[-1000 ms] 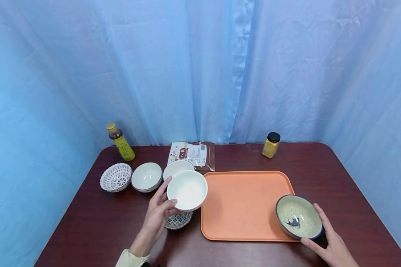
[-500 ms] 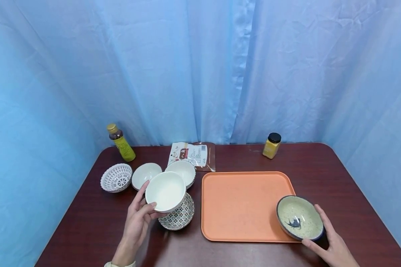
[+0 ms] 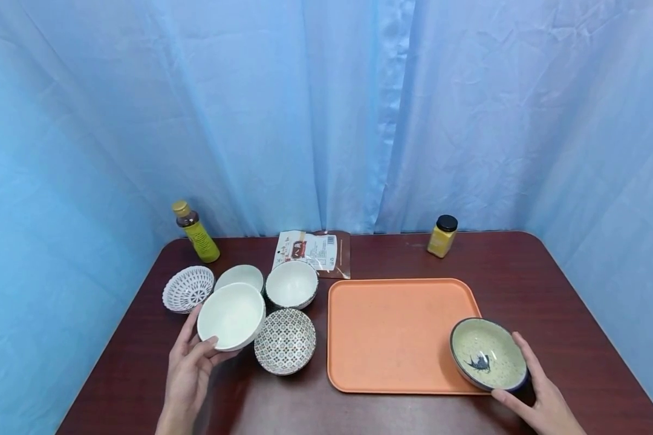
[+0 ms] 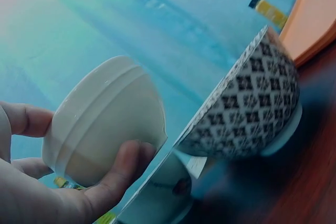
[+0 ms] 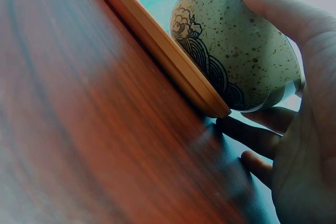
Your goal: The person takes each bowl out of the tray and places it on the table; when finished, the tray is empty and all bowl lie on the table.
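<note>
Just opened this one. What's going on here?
Someone has a bowl in each hand. The left hand holds a plain white bowl up off the table, beside a patterned bowl. The right hand holds a speckled bowl at the near right corner of an orange tray; whether that bowl rests on the tray is hard to tell.

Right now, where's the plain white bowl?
In the head view, the plain white bowl is in the left hand, just left of the tile-patterned bowl.
</note>
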A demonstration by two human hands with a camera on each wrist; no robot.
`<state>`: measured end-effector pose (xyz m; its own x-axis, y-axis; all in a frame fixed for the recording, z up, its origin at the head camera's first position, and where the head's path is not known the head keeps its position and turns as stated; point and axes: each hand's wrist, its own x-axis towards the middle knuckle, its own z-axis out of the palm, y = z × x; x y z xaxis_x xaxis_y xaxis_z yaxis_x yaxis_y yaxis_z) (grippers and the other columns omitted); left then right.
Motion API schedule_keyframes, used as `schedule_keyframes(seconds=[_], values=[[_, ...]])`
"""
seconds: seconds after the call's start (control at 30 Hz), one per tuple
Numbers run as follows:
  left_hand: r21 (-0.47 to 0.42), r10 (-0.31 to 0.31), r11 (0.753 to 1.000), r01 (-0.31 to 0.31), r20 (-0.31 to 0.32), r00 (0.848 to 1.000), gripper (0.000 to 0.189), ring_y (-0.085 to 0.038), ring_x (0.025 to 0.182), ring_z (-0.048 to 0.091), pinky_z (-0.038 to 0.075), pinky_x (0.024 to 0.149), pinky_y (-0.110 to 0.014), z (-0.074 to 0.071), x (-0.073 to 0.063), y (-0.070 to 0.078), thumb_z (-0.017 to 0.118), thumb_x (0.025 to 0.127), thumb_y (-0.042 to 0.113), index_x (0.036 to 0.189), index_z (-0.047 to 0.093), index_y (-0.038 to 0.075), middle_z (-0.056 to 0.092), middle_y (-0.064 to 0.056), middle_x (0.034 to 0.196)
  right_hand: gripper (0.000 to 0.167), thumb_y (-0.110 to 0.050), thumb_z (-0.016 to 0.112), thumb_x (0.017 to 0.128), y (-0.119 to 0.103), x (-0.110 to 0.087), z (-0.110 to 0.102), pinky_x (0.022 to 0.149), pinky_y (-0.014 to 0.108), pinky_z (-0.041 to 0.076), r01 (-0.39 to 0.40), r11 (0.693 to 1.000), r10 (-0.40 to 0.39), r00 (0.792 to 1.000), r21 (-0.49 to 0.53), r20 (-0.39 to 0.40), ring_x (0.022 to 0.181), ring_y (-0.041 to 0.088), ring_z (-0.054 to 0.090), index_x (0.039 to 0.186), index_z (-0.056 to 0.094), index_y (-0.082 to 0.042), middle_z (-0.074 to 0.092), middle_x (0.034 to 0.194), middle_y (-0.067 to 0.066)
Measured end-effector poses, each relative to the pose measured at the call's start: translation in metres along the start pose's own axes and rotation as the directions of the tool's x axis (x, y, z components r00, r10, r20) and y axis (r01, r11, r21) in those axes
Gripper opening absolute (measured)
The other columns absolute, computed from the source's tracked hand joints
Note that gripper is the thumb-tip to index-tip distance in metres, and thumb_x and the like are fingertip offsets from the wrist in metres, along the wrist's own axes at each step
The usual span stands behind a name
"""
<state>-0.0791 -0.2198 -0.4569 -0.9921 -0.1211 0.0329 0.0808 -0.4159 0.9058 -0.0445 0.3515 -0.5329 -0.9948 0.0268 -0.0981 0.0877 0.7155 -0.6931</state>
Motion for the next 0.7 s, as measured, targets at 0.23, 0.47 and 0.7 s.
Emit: schedule_keyframes(seconds=[0.23,0.47,0.7], values=[[-0.014,-0.014,1.0,0.014,-0.044,0.999,0.074,-0.018,0.093,0.074,0.065,0.074,-0.035,-0.018,-0.007,-0.004,0.04,0.098,-0.013,0.162,0.011,0.012,0.056,0.009,0.125,0.101,-0.037,0.064,0.096,0.0,0.001,-0.001,0.094,0.077,0.033,-0.016,1.0,0.016,1.0,0.004,0.014,0.155,0.034,-0.005,0.161,-0.013,-0.025,0.001,0.167,0.026],[0.056,-0.094,0.993,0.103,-0.142,0.985,0.076,-0.014,0.093,0.073,0.065,0.078,-0.034,-0.029,-0.014,-0.006,0.043,0.1,-0.007,0.163,0.008,0.017,0.041,0.005,0.131,0.102,-0.038,0.063,0.096,-0.003,0.001,-0.004,0.092,0.078,0.034,-0.036,0.999,0.036,0.999,0.007,0.03,0.15,0.054,0.005,0.161,-0.014,-0.024,-0.001,0.167,0.028],[0.069,-0.127,0.987,0.143,-0.194,0.973,0.077,-0.013,0.094,0.073,0.065,0.076,-0.034,-0.044,-0.019,-0.018,0.042,0.099,-0.009,0.162,0.013,0.023,0.041,0.007,0.131,0.102,-0.039,0.062,0.097,-0.004,0.003,-0.005,0.092,0.078,0.034,-0.062,0.998,0.061,0.997,0.012,0.053,0.145,0.061,0.011,0.16,-0.016,-0.024,-0.002,0.166,0.029]])
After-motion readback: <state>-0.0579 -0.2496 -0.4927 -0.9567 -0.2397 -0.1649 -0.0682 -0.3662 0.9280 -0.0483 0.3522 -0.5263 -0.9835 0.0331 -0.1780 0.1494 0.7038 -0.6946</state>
